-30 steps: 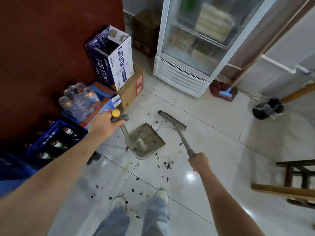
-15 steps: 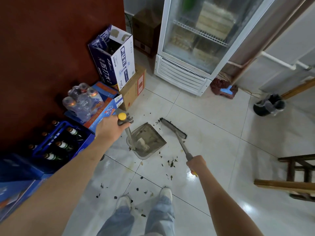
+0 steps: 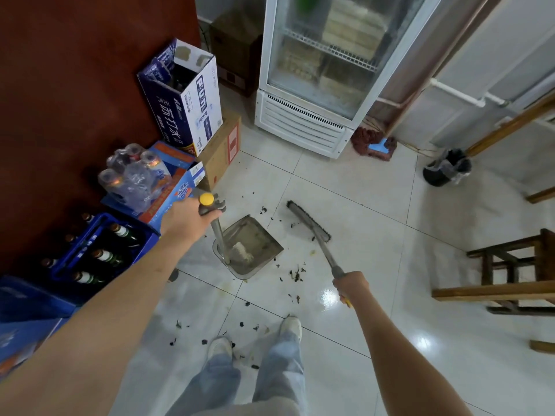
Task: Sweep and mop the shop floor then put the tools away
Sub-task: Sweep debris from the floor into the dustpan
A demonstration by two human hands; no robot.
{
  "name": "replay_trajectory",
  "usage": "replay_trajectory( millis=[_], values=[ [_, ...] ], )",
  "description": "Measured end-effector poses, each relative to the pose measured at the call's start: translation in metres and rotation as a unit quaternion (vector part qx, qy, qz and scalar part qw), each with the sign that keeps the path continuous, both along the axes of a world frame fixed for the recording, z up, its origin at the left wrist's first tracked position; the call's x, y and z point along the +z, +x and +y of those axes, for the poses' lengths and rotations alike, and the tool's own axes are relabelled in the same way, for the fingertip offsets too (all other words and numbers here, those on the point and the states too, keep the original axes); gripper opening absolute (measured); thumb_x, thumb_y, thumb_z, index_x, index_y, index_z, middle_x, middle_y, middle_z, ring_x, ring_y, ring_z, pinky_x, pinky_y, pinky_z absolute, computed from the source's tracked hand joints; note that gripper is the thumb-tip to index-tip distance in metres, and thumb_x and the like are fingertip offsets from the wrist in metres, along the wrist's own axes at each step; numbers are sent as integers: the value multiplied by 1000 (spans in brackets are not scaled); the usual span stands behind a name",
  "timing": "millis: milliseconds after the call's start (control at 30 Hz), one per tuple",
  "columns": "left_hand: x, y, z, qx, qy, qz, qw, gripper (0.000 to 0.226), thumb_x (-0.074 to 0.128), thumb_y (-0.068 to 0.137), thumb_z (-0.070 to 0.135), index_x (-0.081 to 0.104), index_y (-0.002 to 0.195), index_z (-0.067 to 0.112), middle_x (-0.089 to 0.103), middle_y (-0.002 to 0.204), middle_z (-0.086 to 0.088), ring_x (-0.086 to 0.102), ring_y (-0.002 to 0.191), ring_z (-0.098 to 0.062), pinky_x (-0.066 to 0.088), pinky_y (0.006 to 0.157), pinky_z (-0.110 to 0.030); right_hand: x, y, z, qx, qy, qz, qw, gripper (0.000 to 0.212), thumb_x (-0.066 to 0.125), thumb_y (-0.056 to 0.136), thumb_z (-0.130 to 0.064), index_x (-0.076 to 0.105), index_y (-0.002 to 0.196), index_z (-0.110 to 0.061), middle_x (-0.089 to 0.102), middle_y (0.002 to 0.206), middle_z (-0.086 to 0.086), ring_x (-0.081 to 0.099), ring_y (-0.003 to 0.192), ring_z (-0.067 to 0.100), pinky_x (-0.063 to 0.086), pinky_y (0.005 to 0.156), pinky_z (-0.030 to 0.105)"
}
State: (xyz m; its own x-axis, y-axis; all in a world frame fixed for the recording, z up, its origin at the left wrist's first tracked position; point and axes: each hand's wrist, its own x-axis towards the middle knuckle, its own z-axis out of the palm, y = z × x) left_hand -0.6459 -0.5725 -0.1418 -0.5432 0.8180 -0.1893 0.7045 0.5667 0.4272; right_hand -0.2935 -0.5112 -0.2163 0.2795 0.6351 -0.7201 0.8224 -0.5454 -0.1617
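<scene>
— Sweeping is where we are, judging from the head view: our left hand (image 3: 187, 219) wraps round the yellow-capped grey handle of the long-handled grey metal dustpan (image 3: 250, 247), which sits on the glossy white tiled floor (image 3: 375, 235) with a pale clump already in its tray. Our right hand (image 3: 351, 285) grips the grey metal shaft of the flat dark-bristled broom (image 3: 309, 220), whose head rests on the tiles just right of the pan's mouth.

— And the dirt?

— Dark scattered debris (image 3: 295, 274) lies between broom and pan, with more flecks near our two white shoes (image 3: 289, 327). We judge the next move calls for drawing the bristles back toward the pan's open lip, pan held steady, then gathering the bits by our feet. Mopping looks not yet begun: the red-brown mop head with a blue clamp (image 3: 374, 144) lies by the white glass-door fridge (image 3: 318, 70).

— Counts?

— One broom, one dustpan, one mop, one fridge, one small black bin with a clear liner (image 3: 447, 168). One blue plastic crate of green bottles (image 3: 96, 253); we make out about seven bottle tops, though some are dim.
</scene>
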Motion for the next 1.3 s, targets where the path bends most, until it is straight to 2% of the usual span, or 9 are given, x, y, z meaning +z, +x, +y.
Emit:
replay_trajectory(
  millis=[133,300,467,600,733,900,1067,1233,1300],
  values=[
    [0,-1,3,-8,-5,22,1000,47,66,83,47,65,90,1,66,87,-18,61,88,-34,38,64,-31,-2,4,2,-23,-10,-9,1000,23,47,91,-25,50,84,-4,53,60,7,46,29,17,31,38,17],
    [-3,-4,1,-17,-2,36,999,47,66,83,49,65,89,2,66,86,-17,61,86,-33,38,61,-31,-9,-10,-12,-57,-31,13,998,24,47,88,-19,40,69,-7,45,55,8,37,30,17,29,41,15],
    [-2,-6,-1,-26,-11,42,999,49,65,83,50,64,88,2,66,85,-17,61,85,-33,39,62,-31,-4,-27,-27,-90,-52,51,993,28,50,87,-20,38,65,-8,39,49,6,36,36,18,26,39,15],
    [2,-8,-4,-23,2,33,999,47,66,82,49,63,89,2,66,86,-18,62,87,-35,38,63,-32,9,-26,-27,-112,-60,67,990,24,53,88,-19,42,68,-8,42,51,7,33,25,16,25,39,12],
    [7,-22,-2,14,1,11,1000,46,66,82,49,63,92,4,67,90,-17,61,93,-36,39,67,-33,12,-23,-14,-95,-34,71,992,15,54,87,-18,51,77,-7,45,52,6,39,35,17,28,42,17],
    [9,-26,8,32,3,8,999,45,69,79,50,65,92,7,67,91,-16,62,92,-36,45,70,-35,11,-25,28,-50,-11,47,998,11,53,86,-14,52,79,-6,50,56,8,45,40,19,33,42,20],
    [5,-17,20,39,-2,9,999,49,69,80,48,64,99,3,63,99,-18,60,97,-38,47,75,-38,2,-31,76,-20,-9,13,1000,18,54,87,-16,47,74,-5,51,55,10,48,42,20,36,43,23],
    [3,-25,23,50,-24,37,998,52,68,79,53,65,96,5,67,91,-18,62,92,-37,45,68,-34,-4,-36,102,36,-11,-10,999,18,52,87,-18,50,75,-5,54,54,9,45,27,17,37,39,17],
    [3,-24,23,55,-23,42,997,53,68,79,52,65,98,3,67,91,-18,63,91,-37,46,70,-35,-6,-39,104,59,-20,-20,998,20,50,89,-20,50,75,-5,53,41,6,45,23,17,35,37,15]
  ],
)
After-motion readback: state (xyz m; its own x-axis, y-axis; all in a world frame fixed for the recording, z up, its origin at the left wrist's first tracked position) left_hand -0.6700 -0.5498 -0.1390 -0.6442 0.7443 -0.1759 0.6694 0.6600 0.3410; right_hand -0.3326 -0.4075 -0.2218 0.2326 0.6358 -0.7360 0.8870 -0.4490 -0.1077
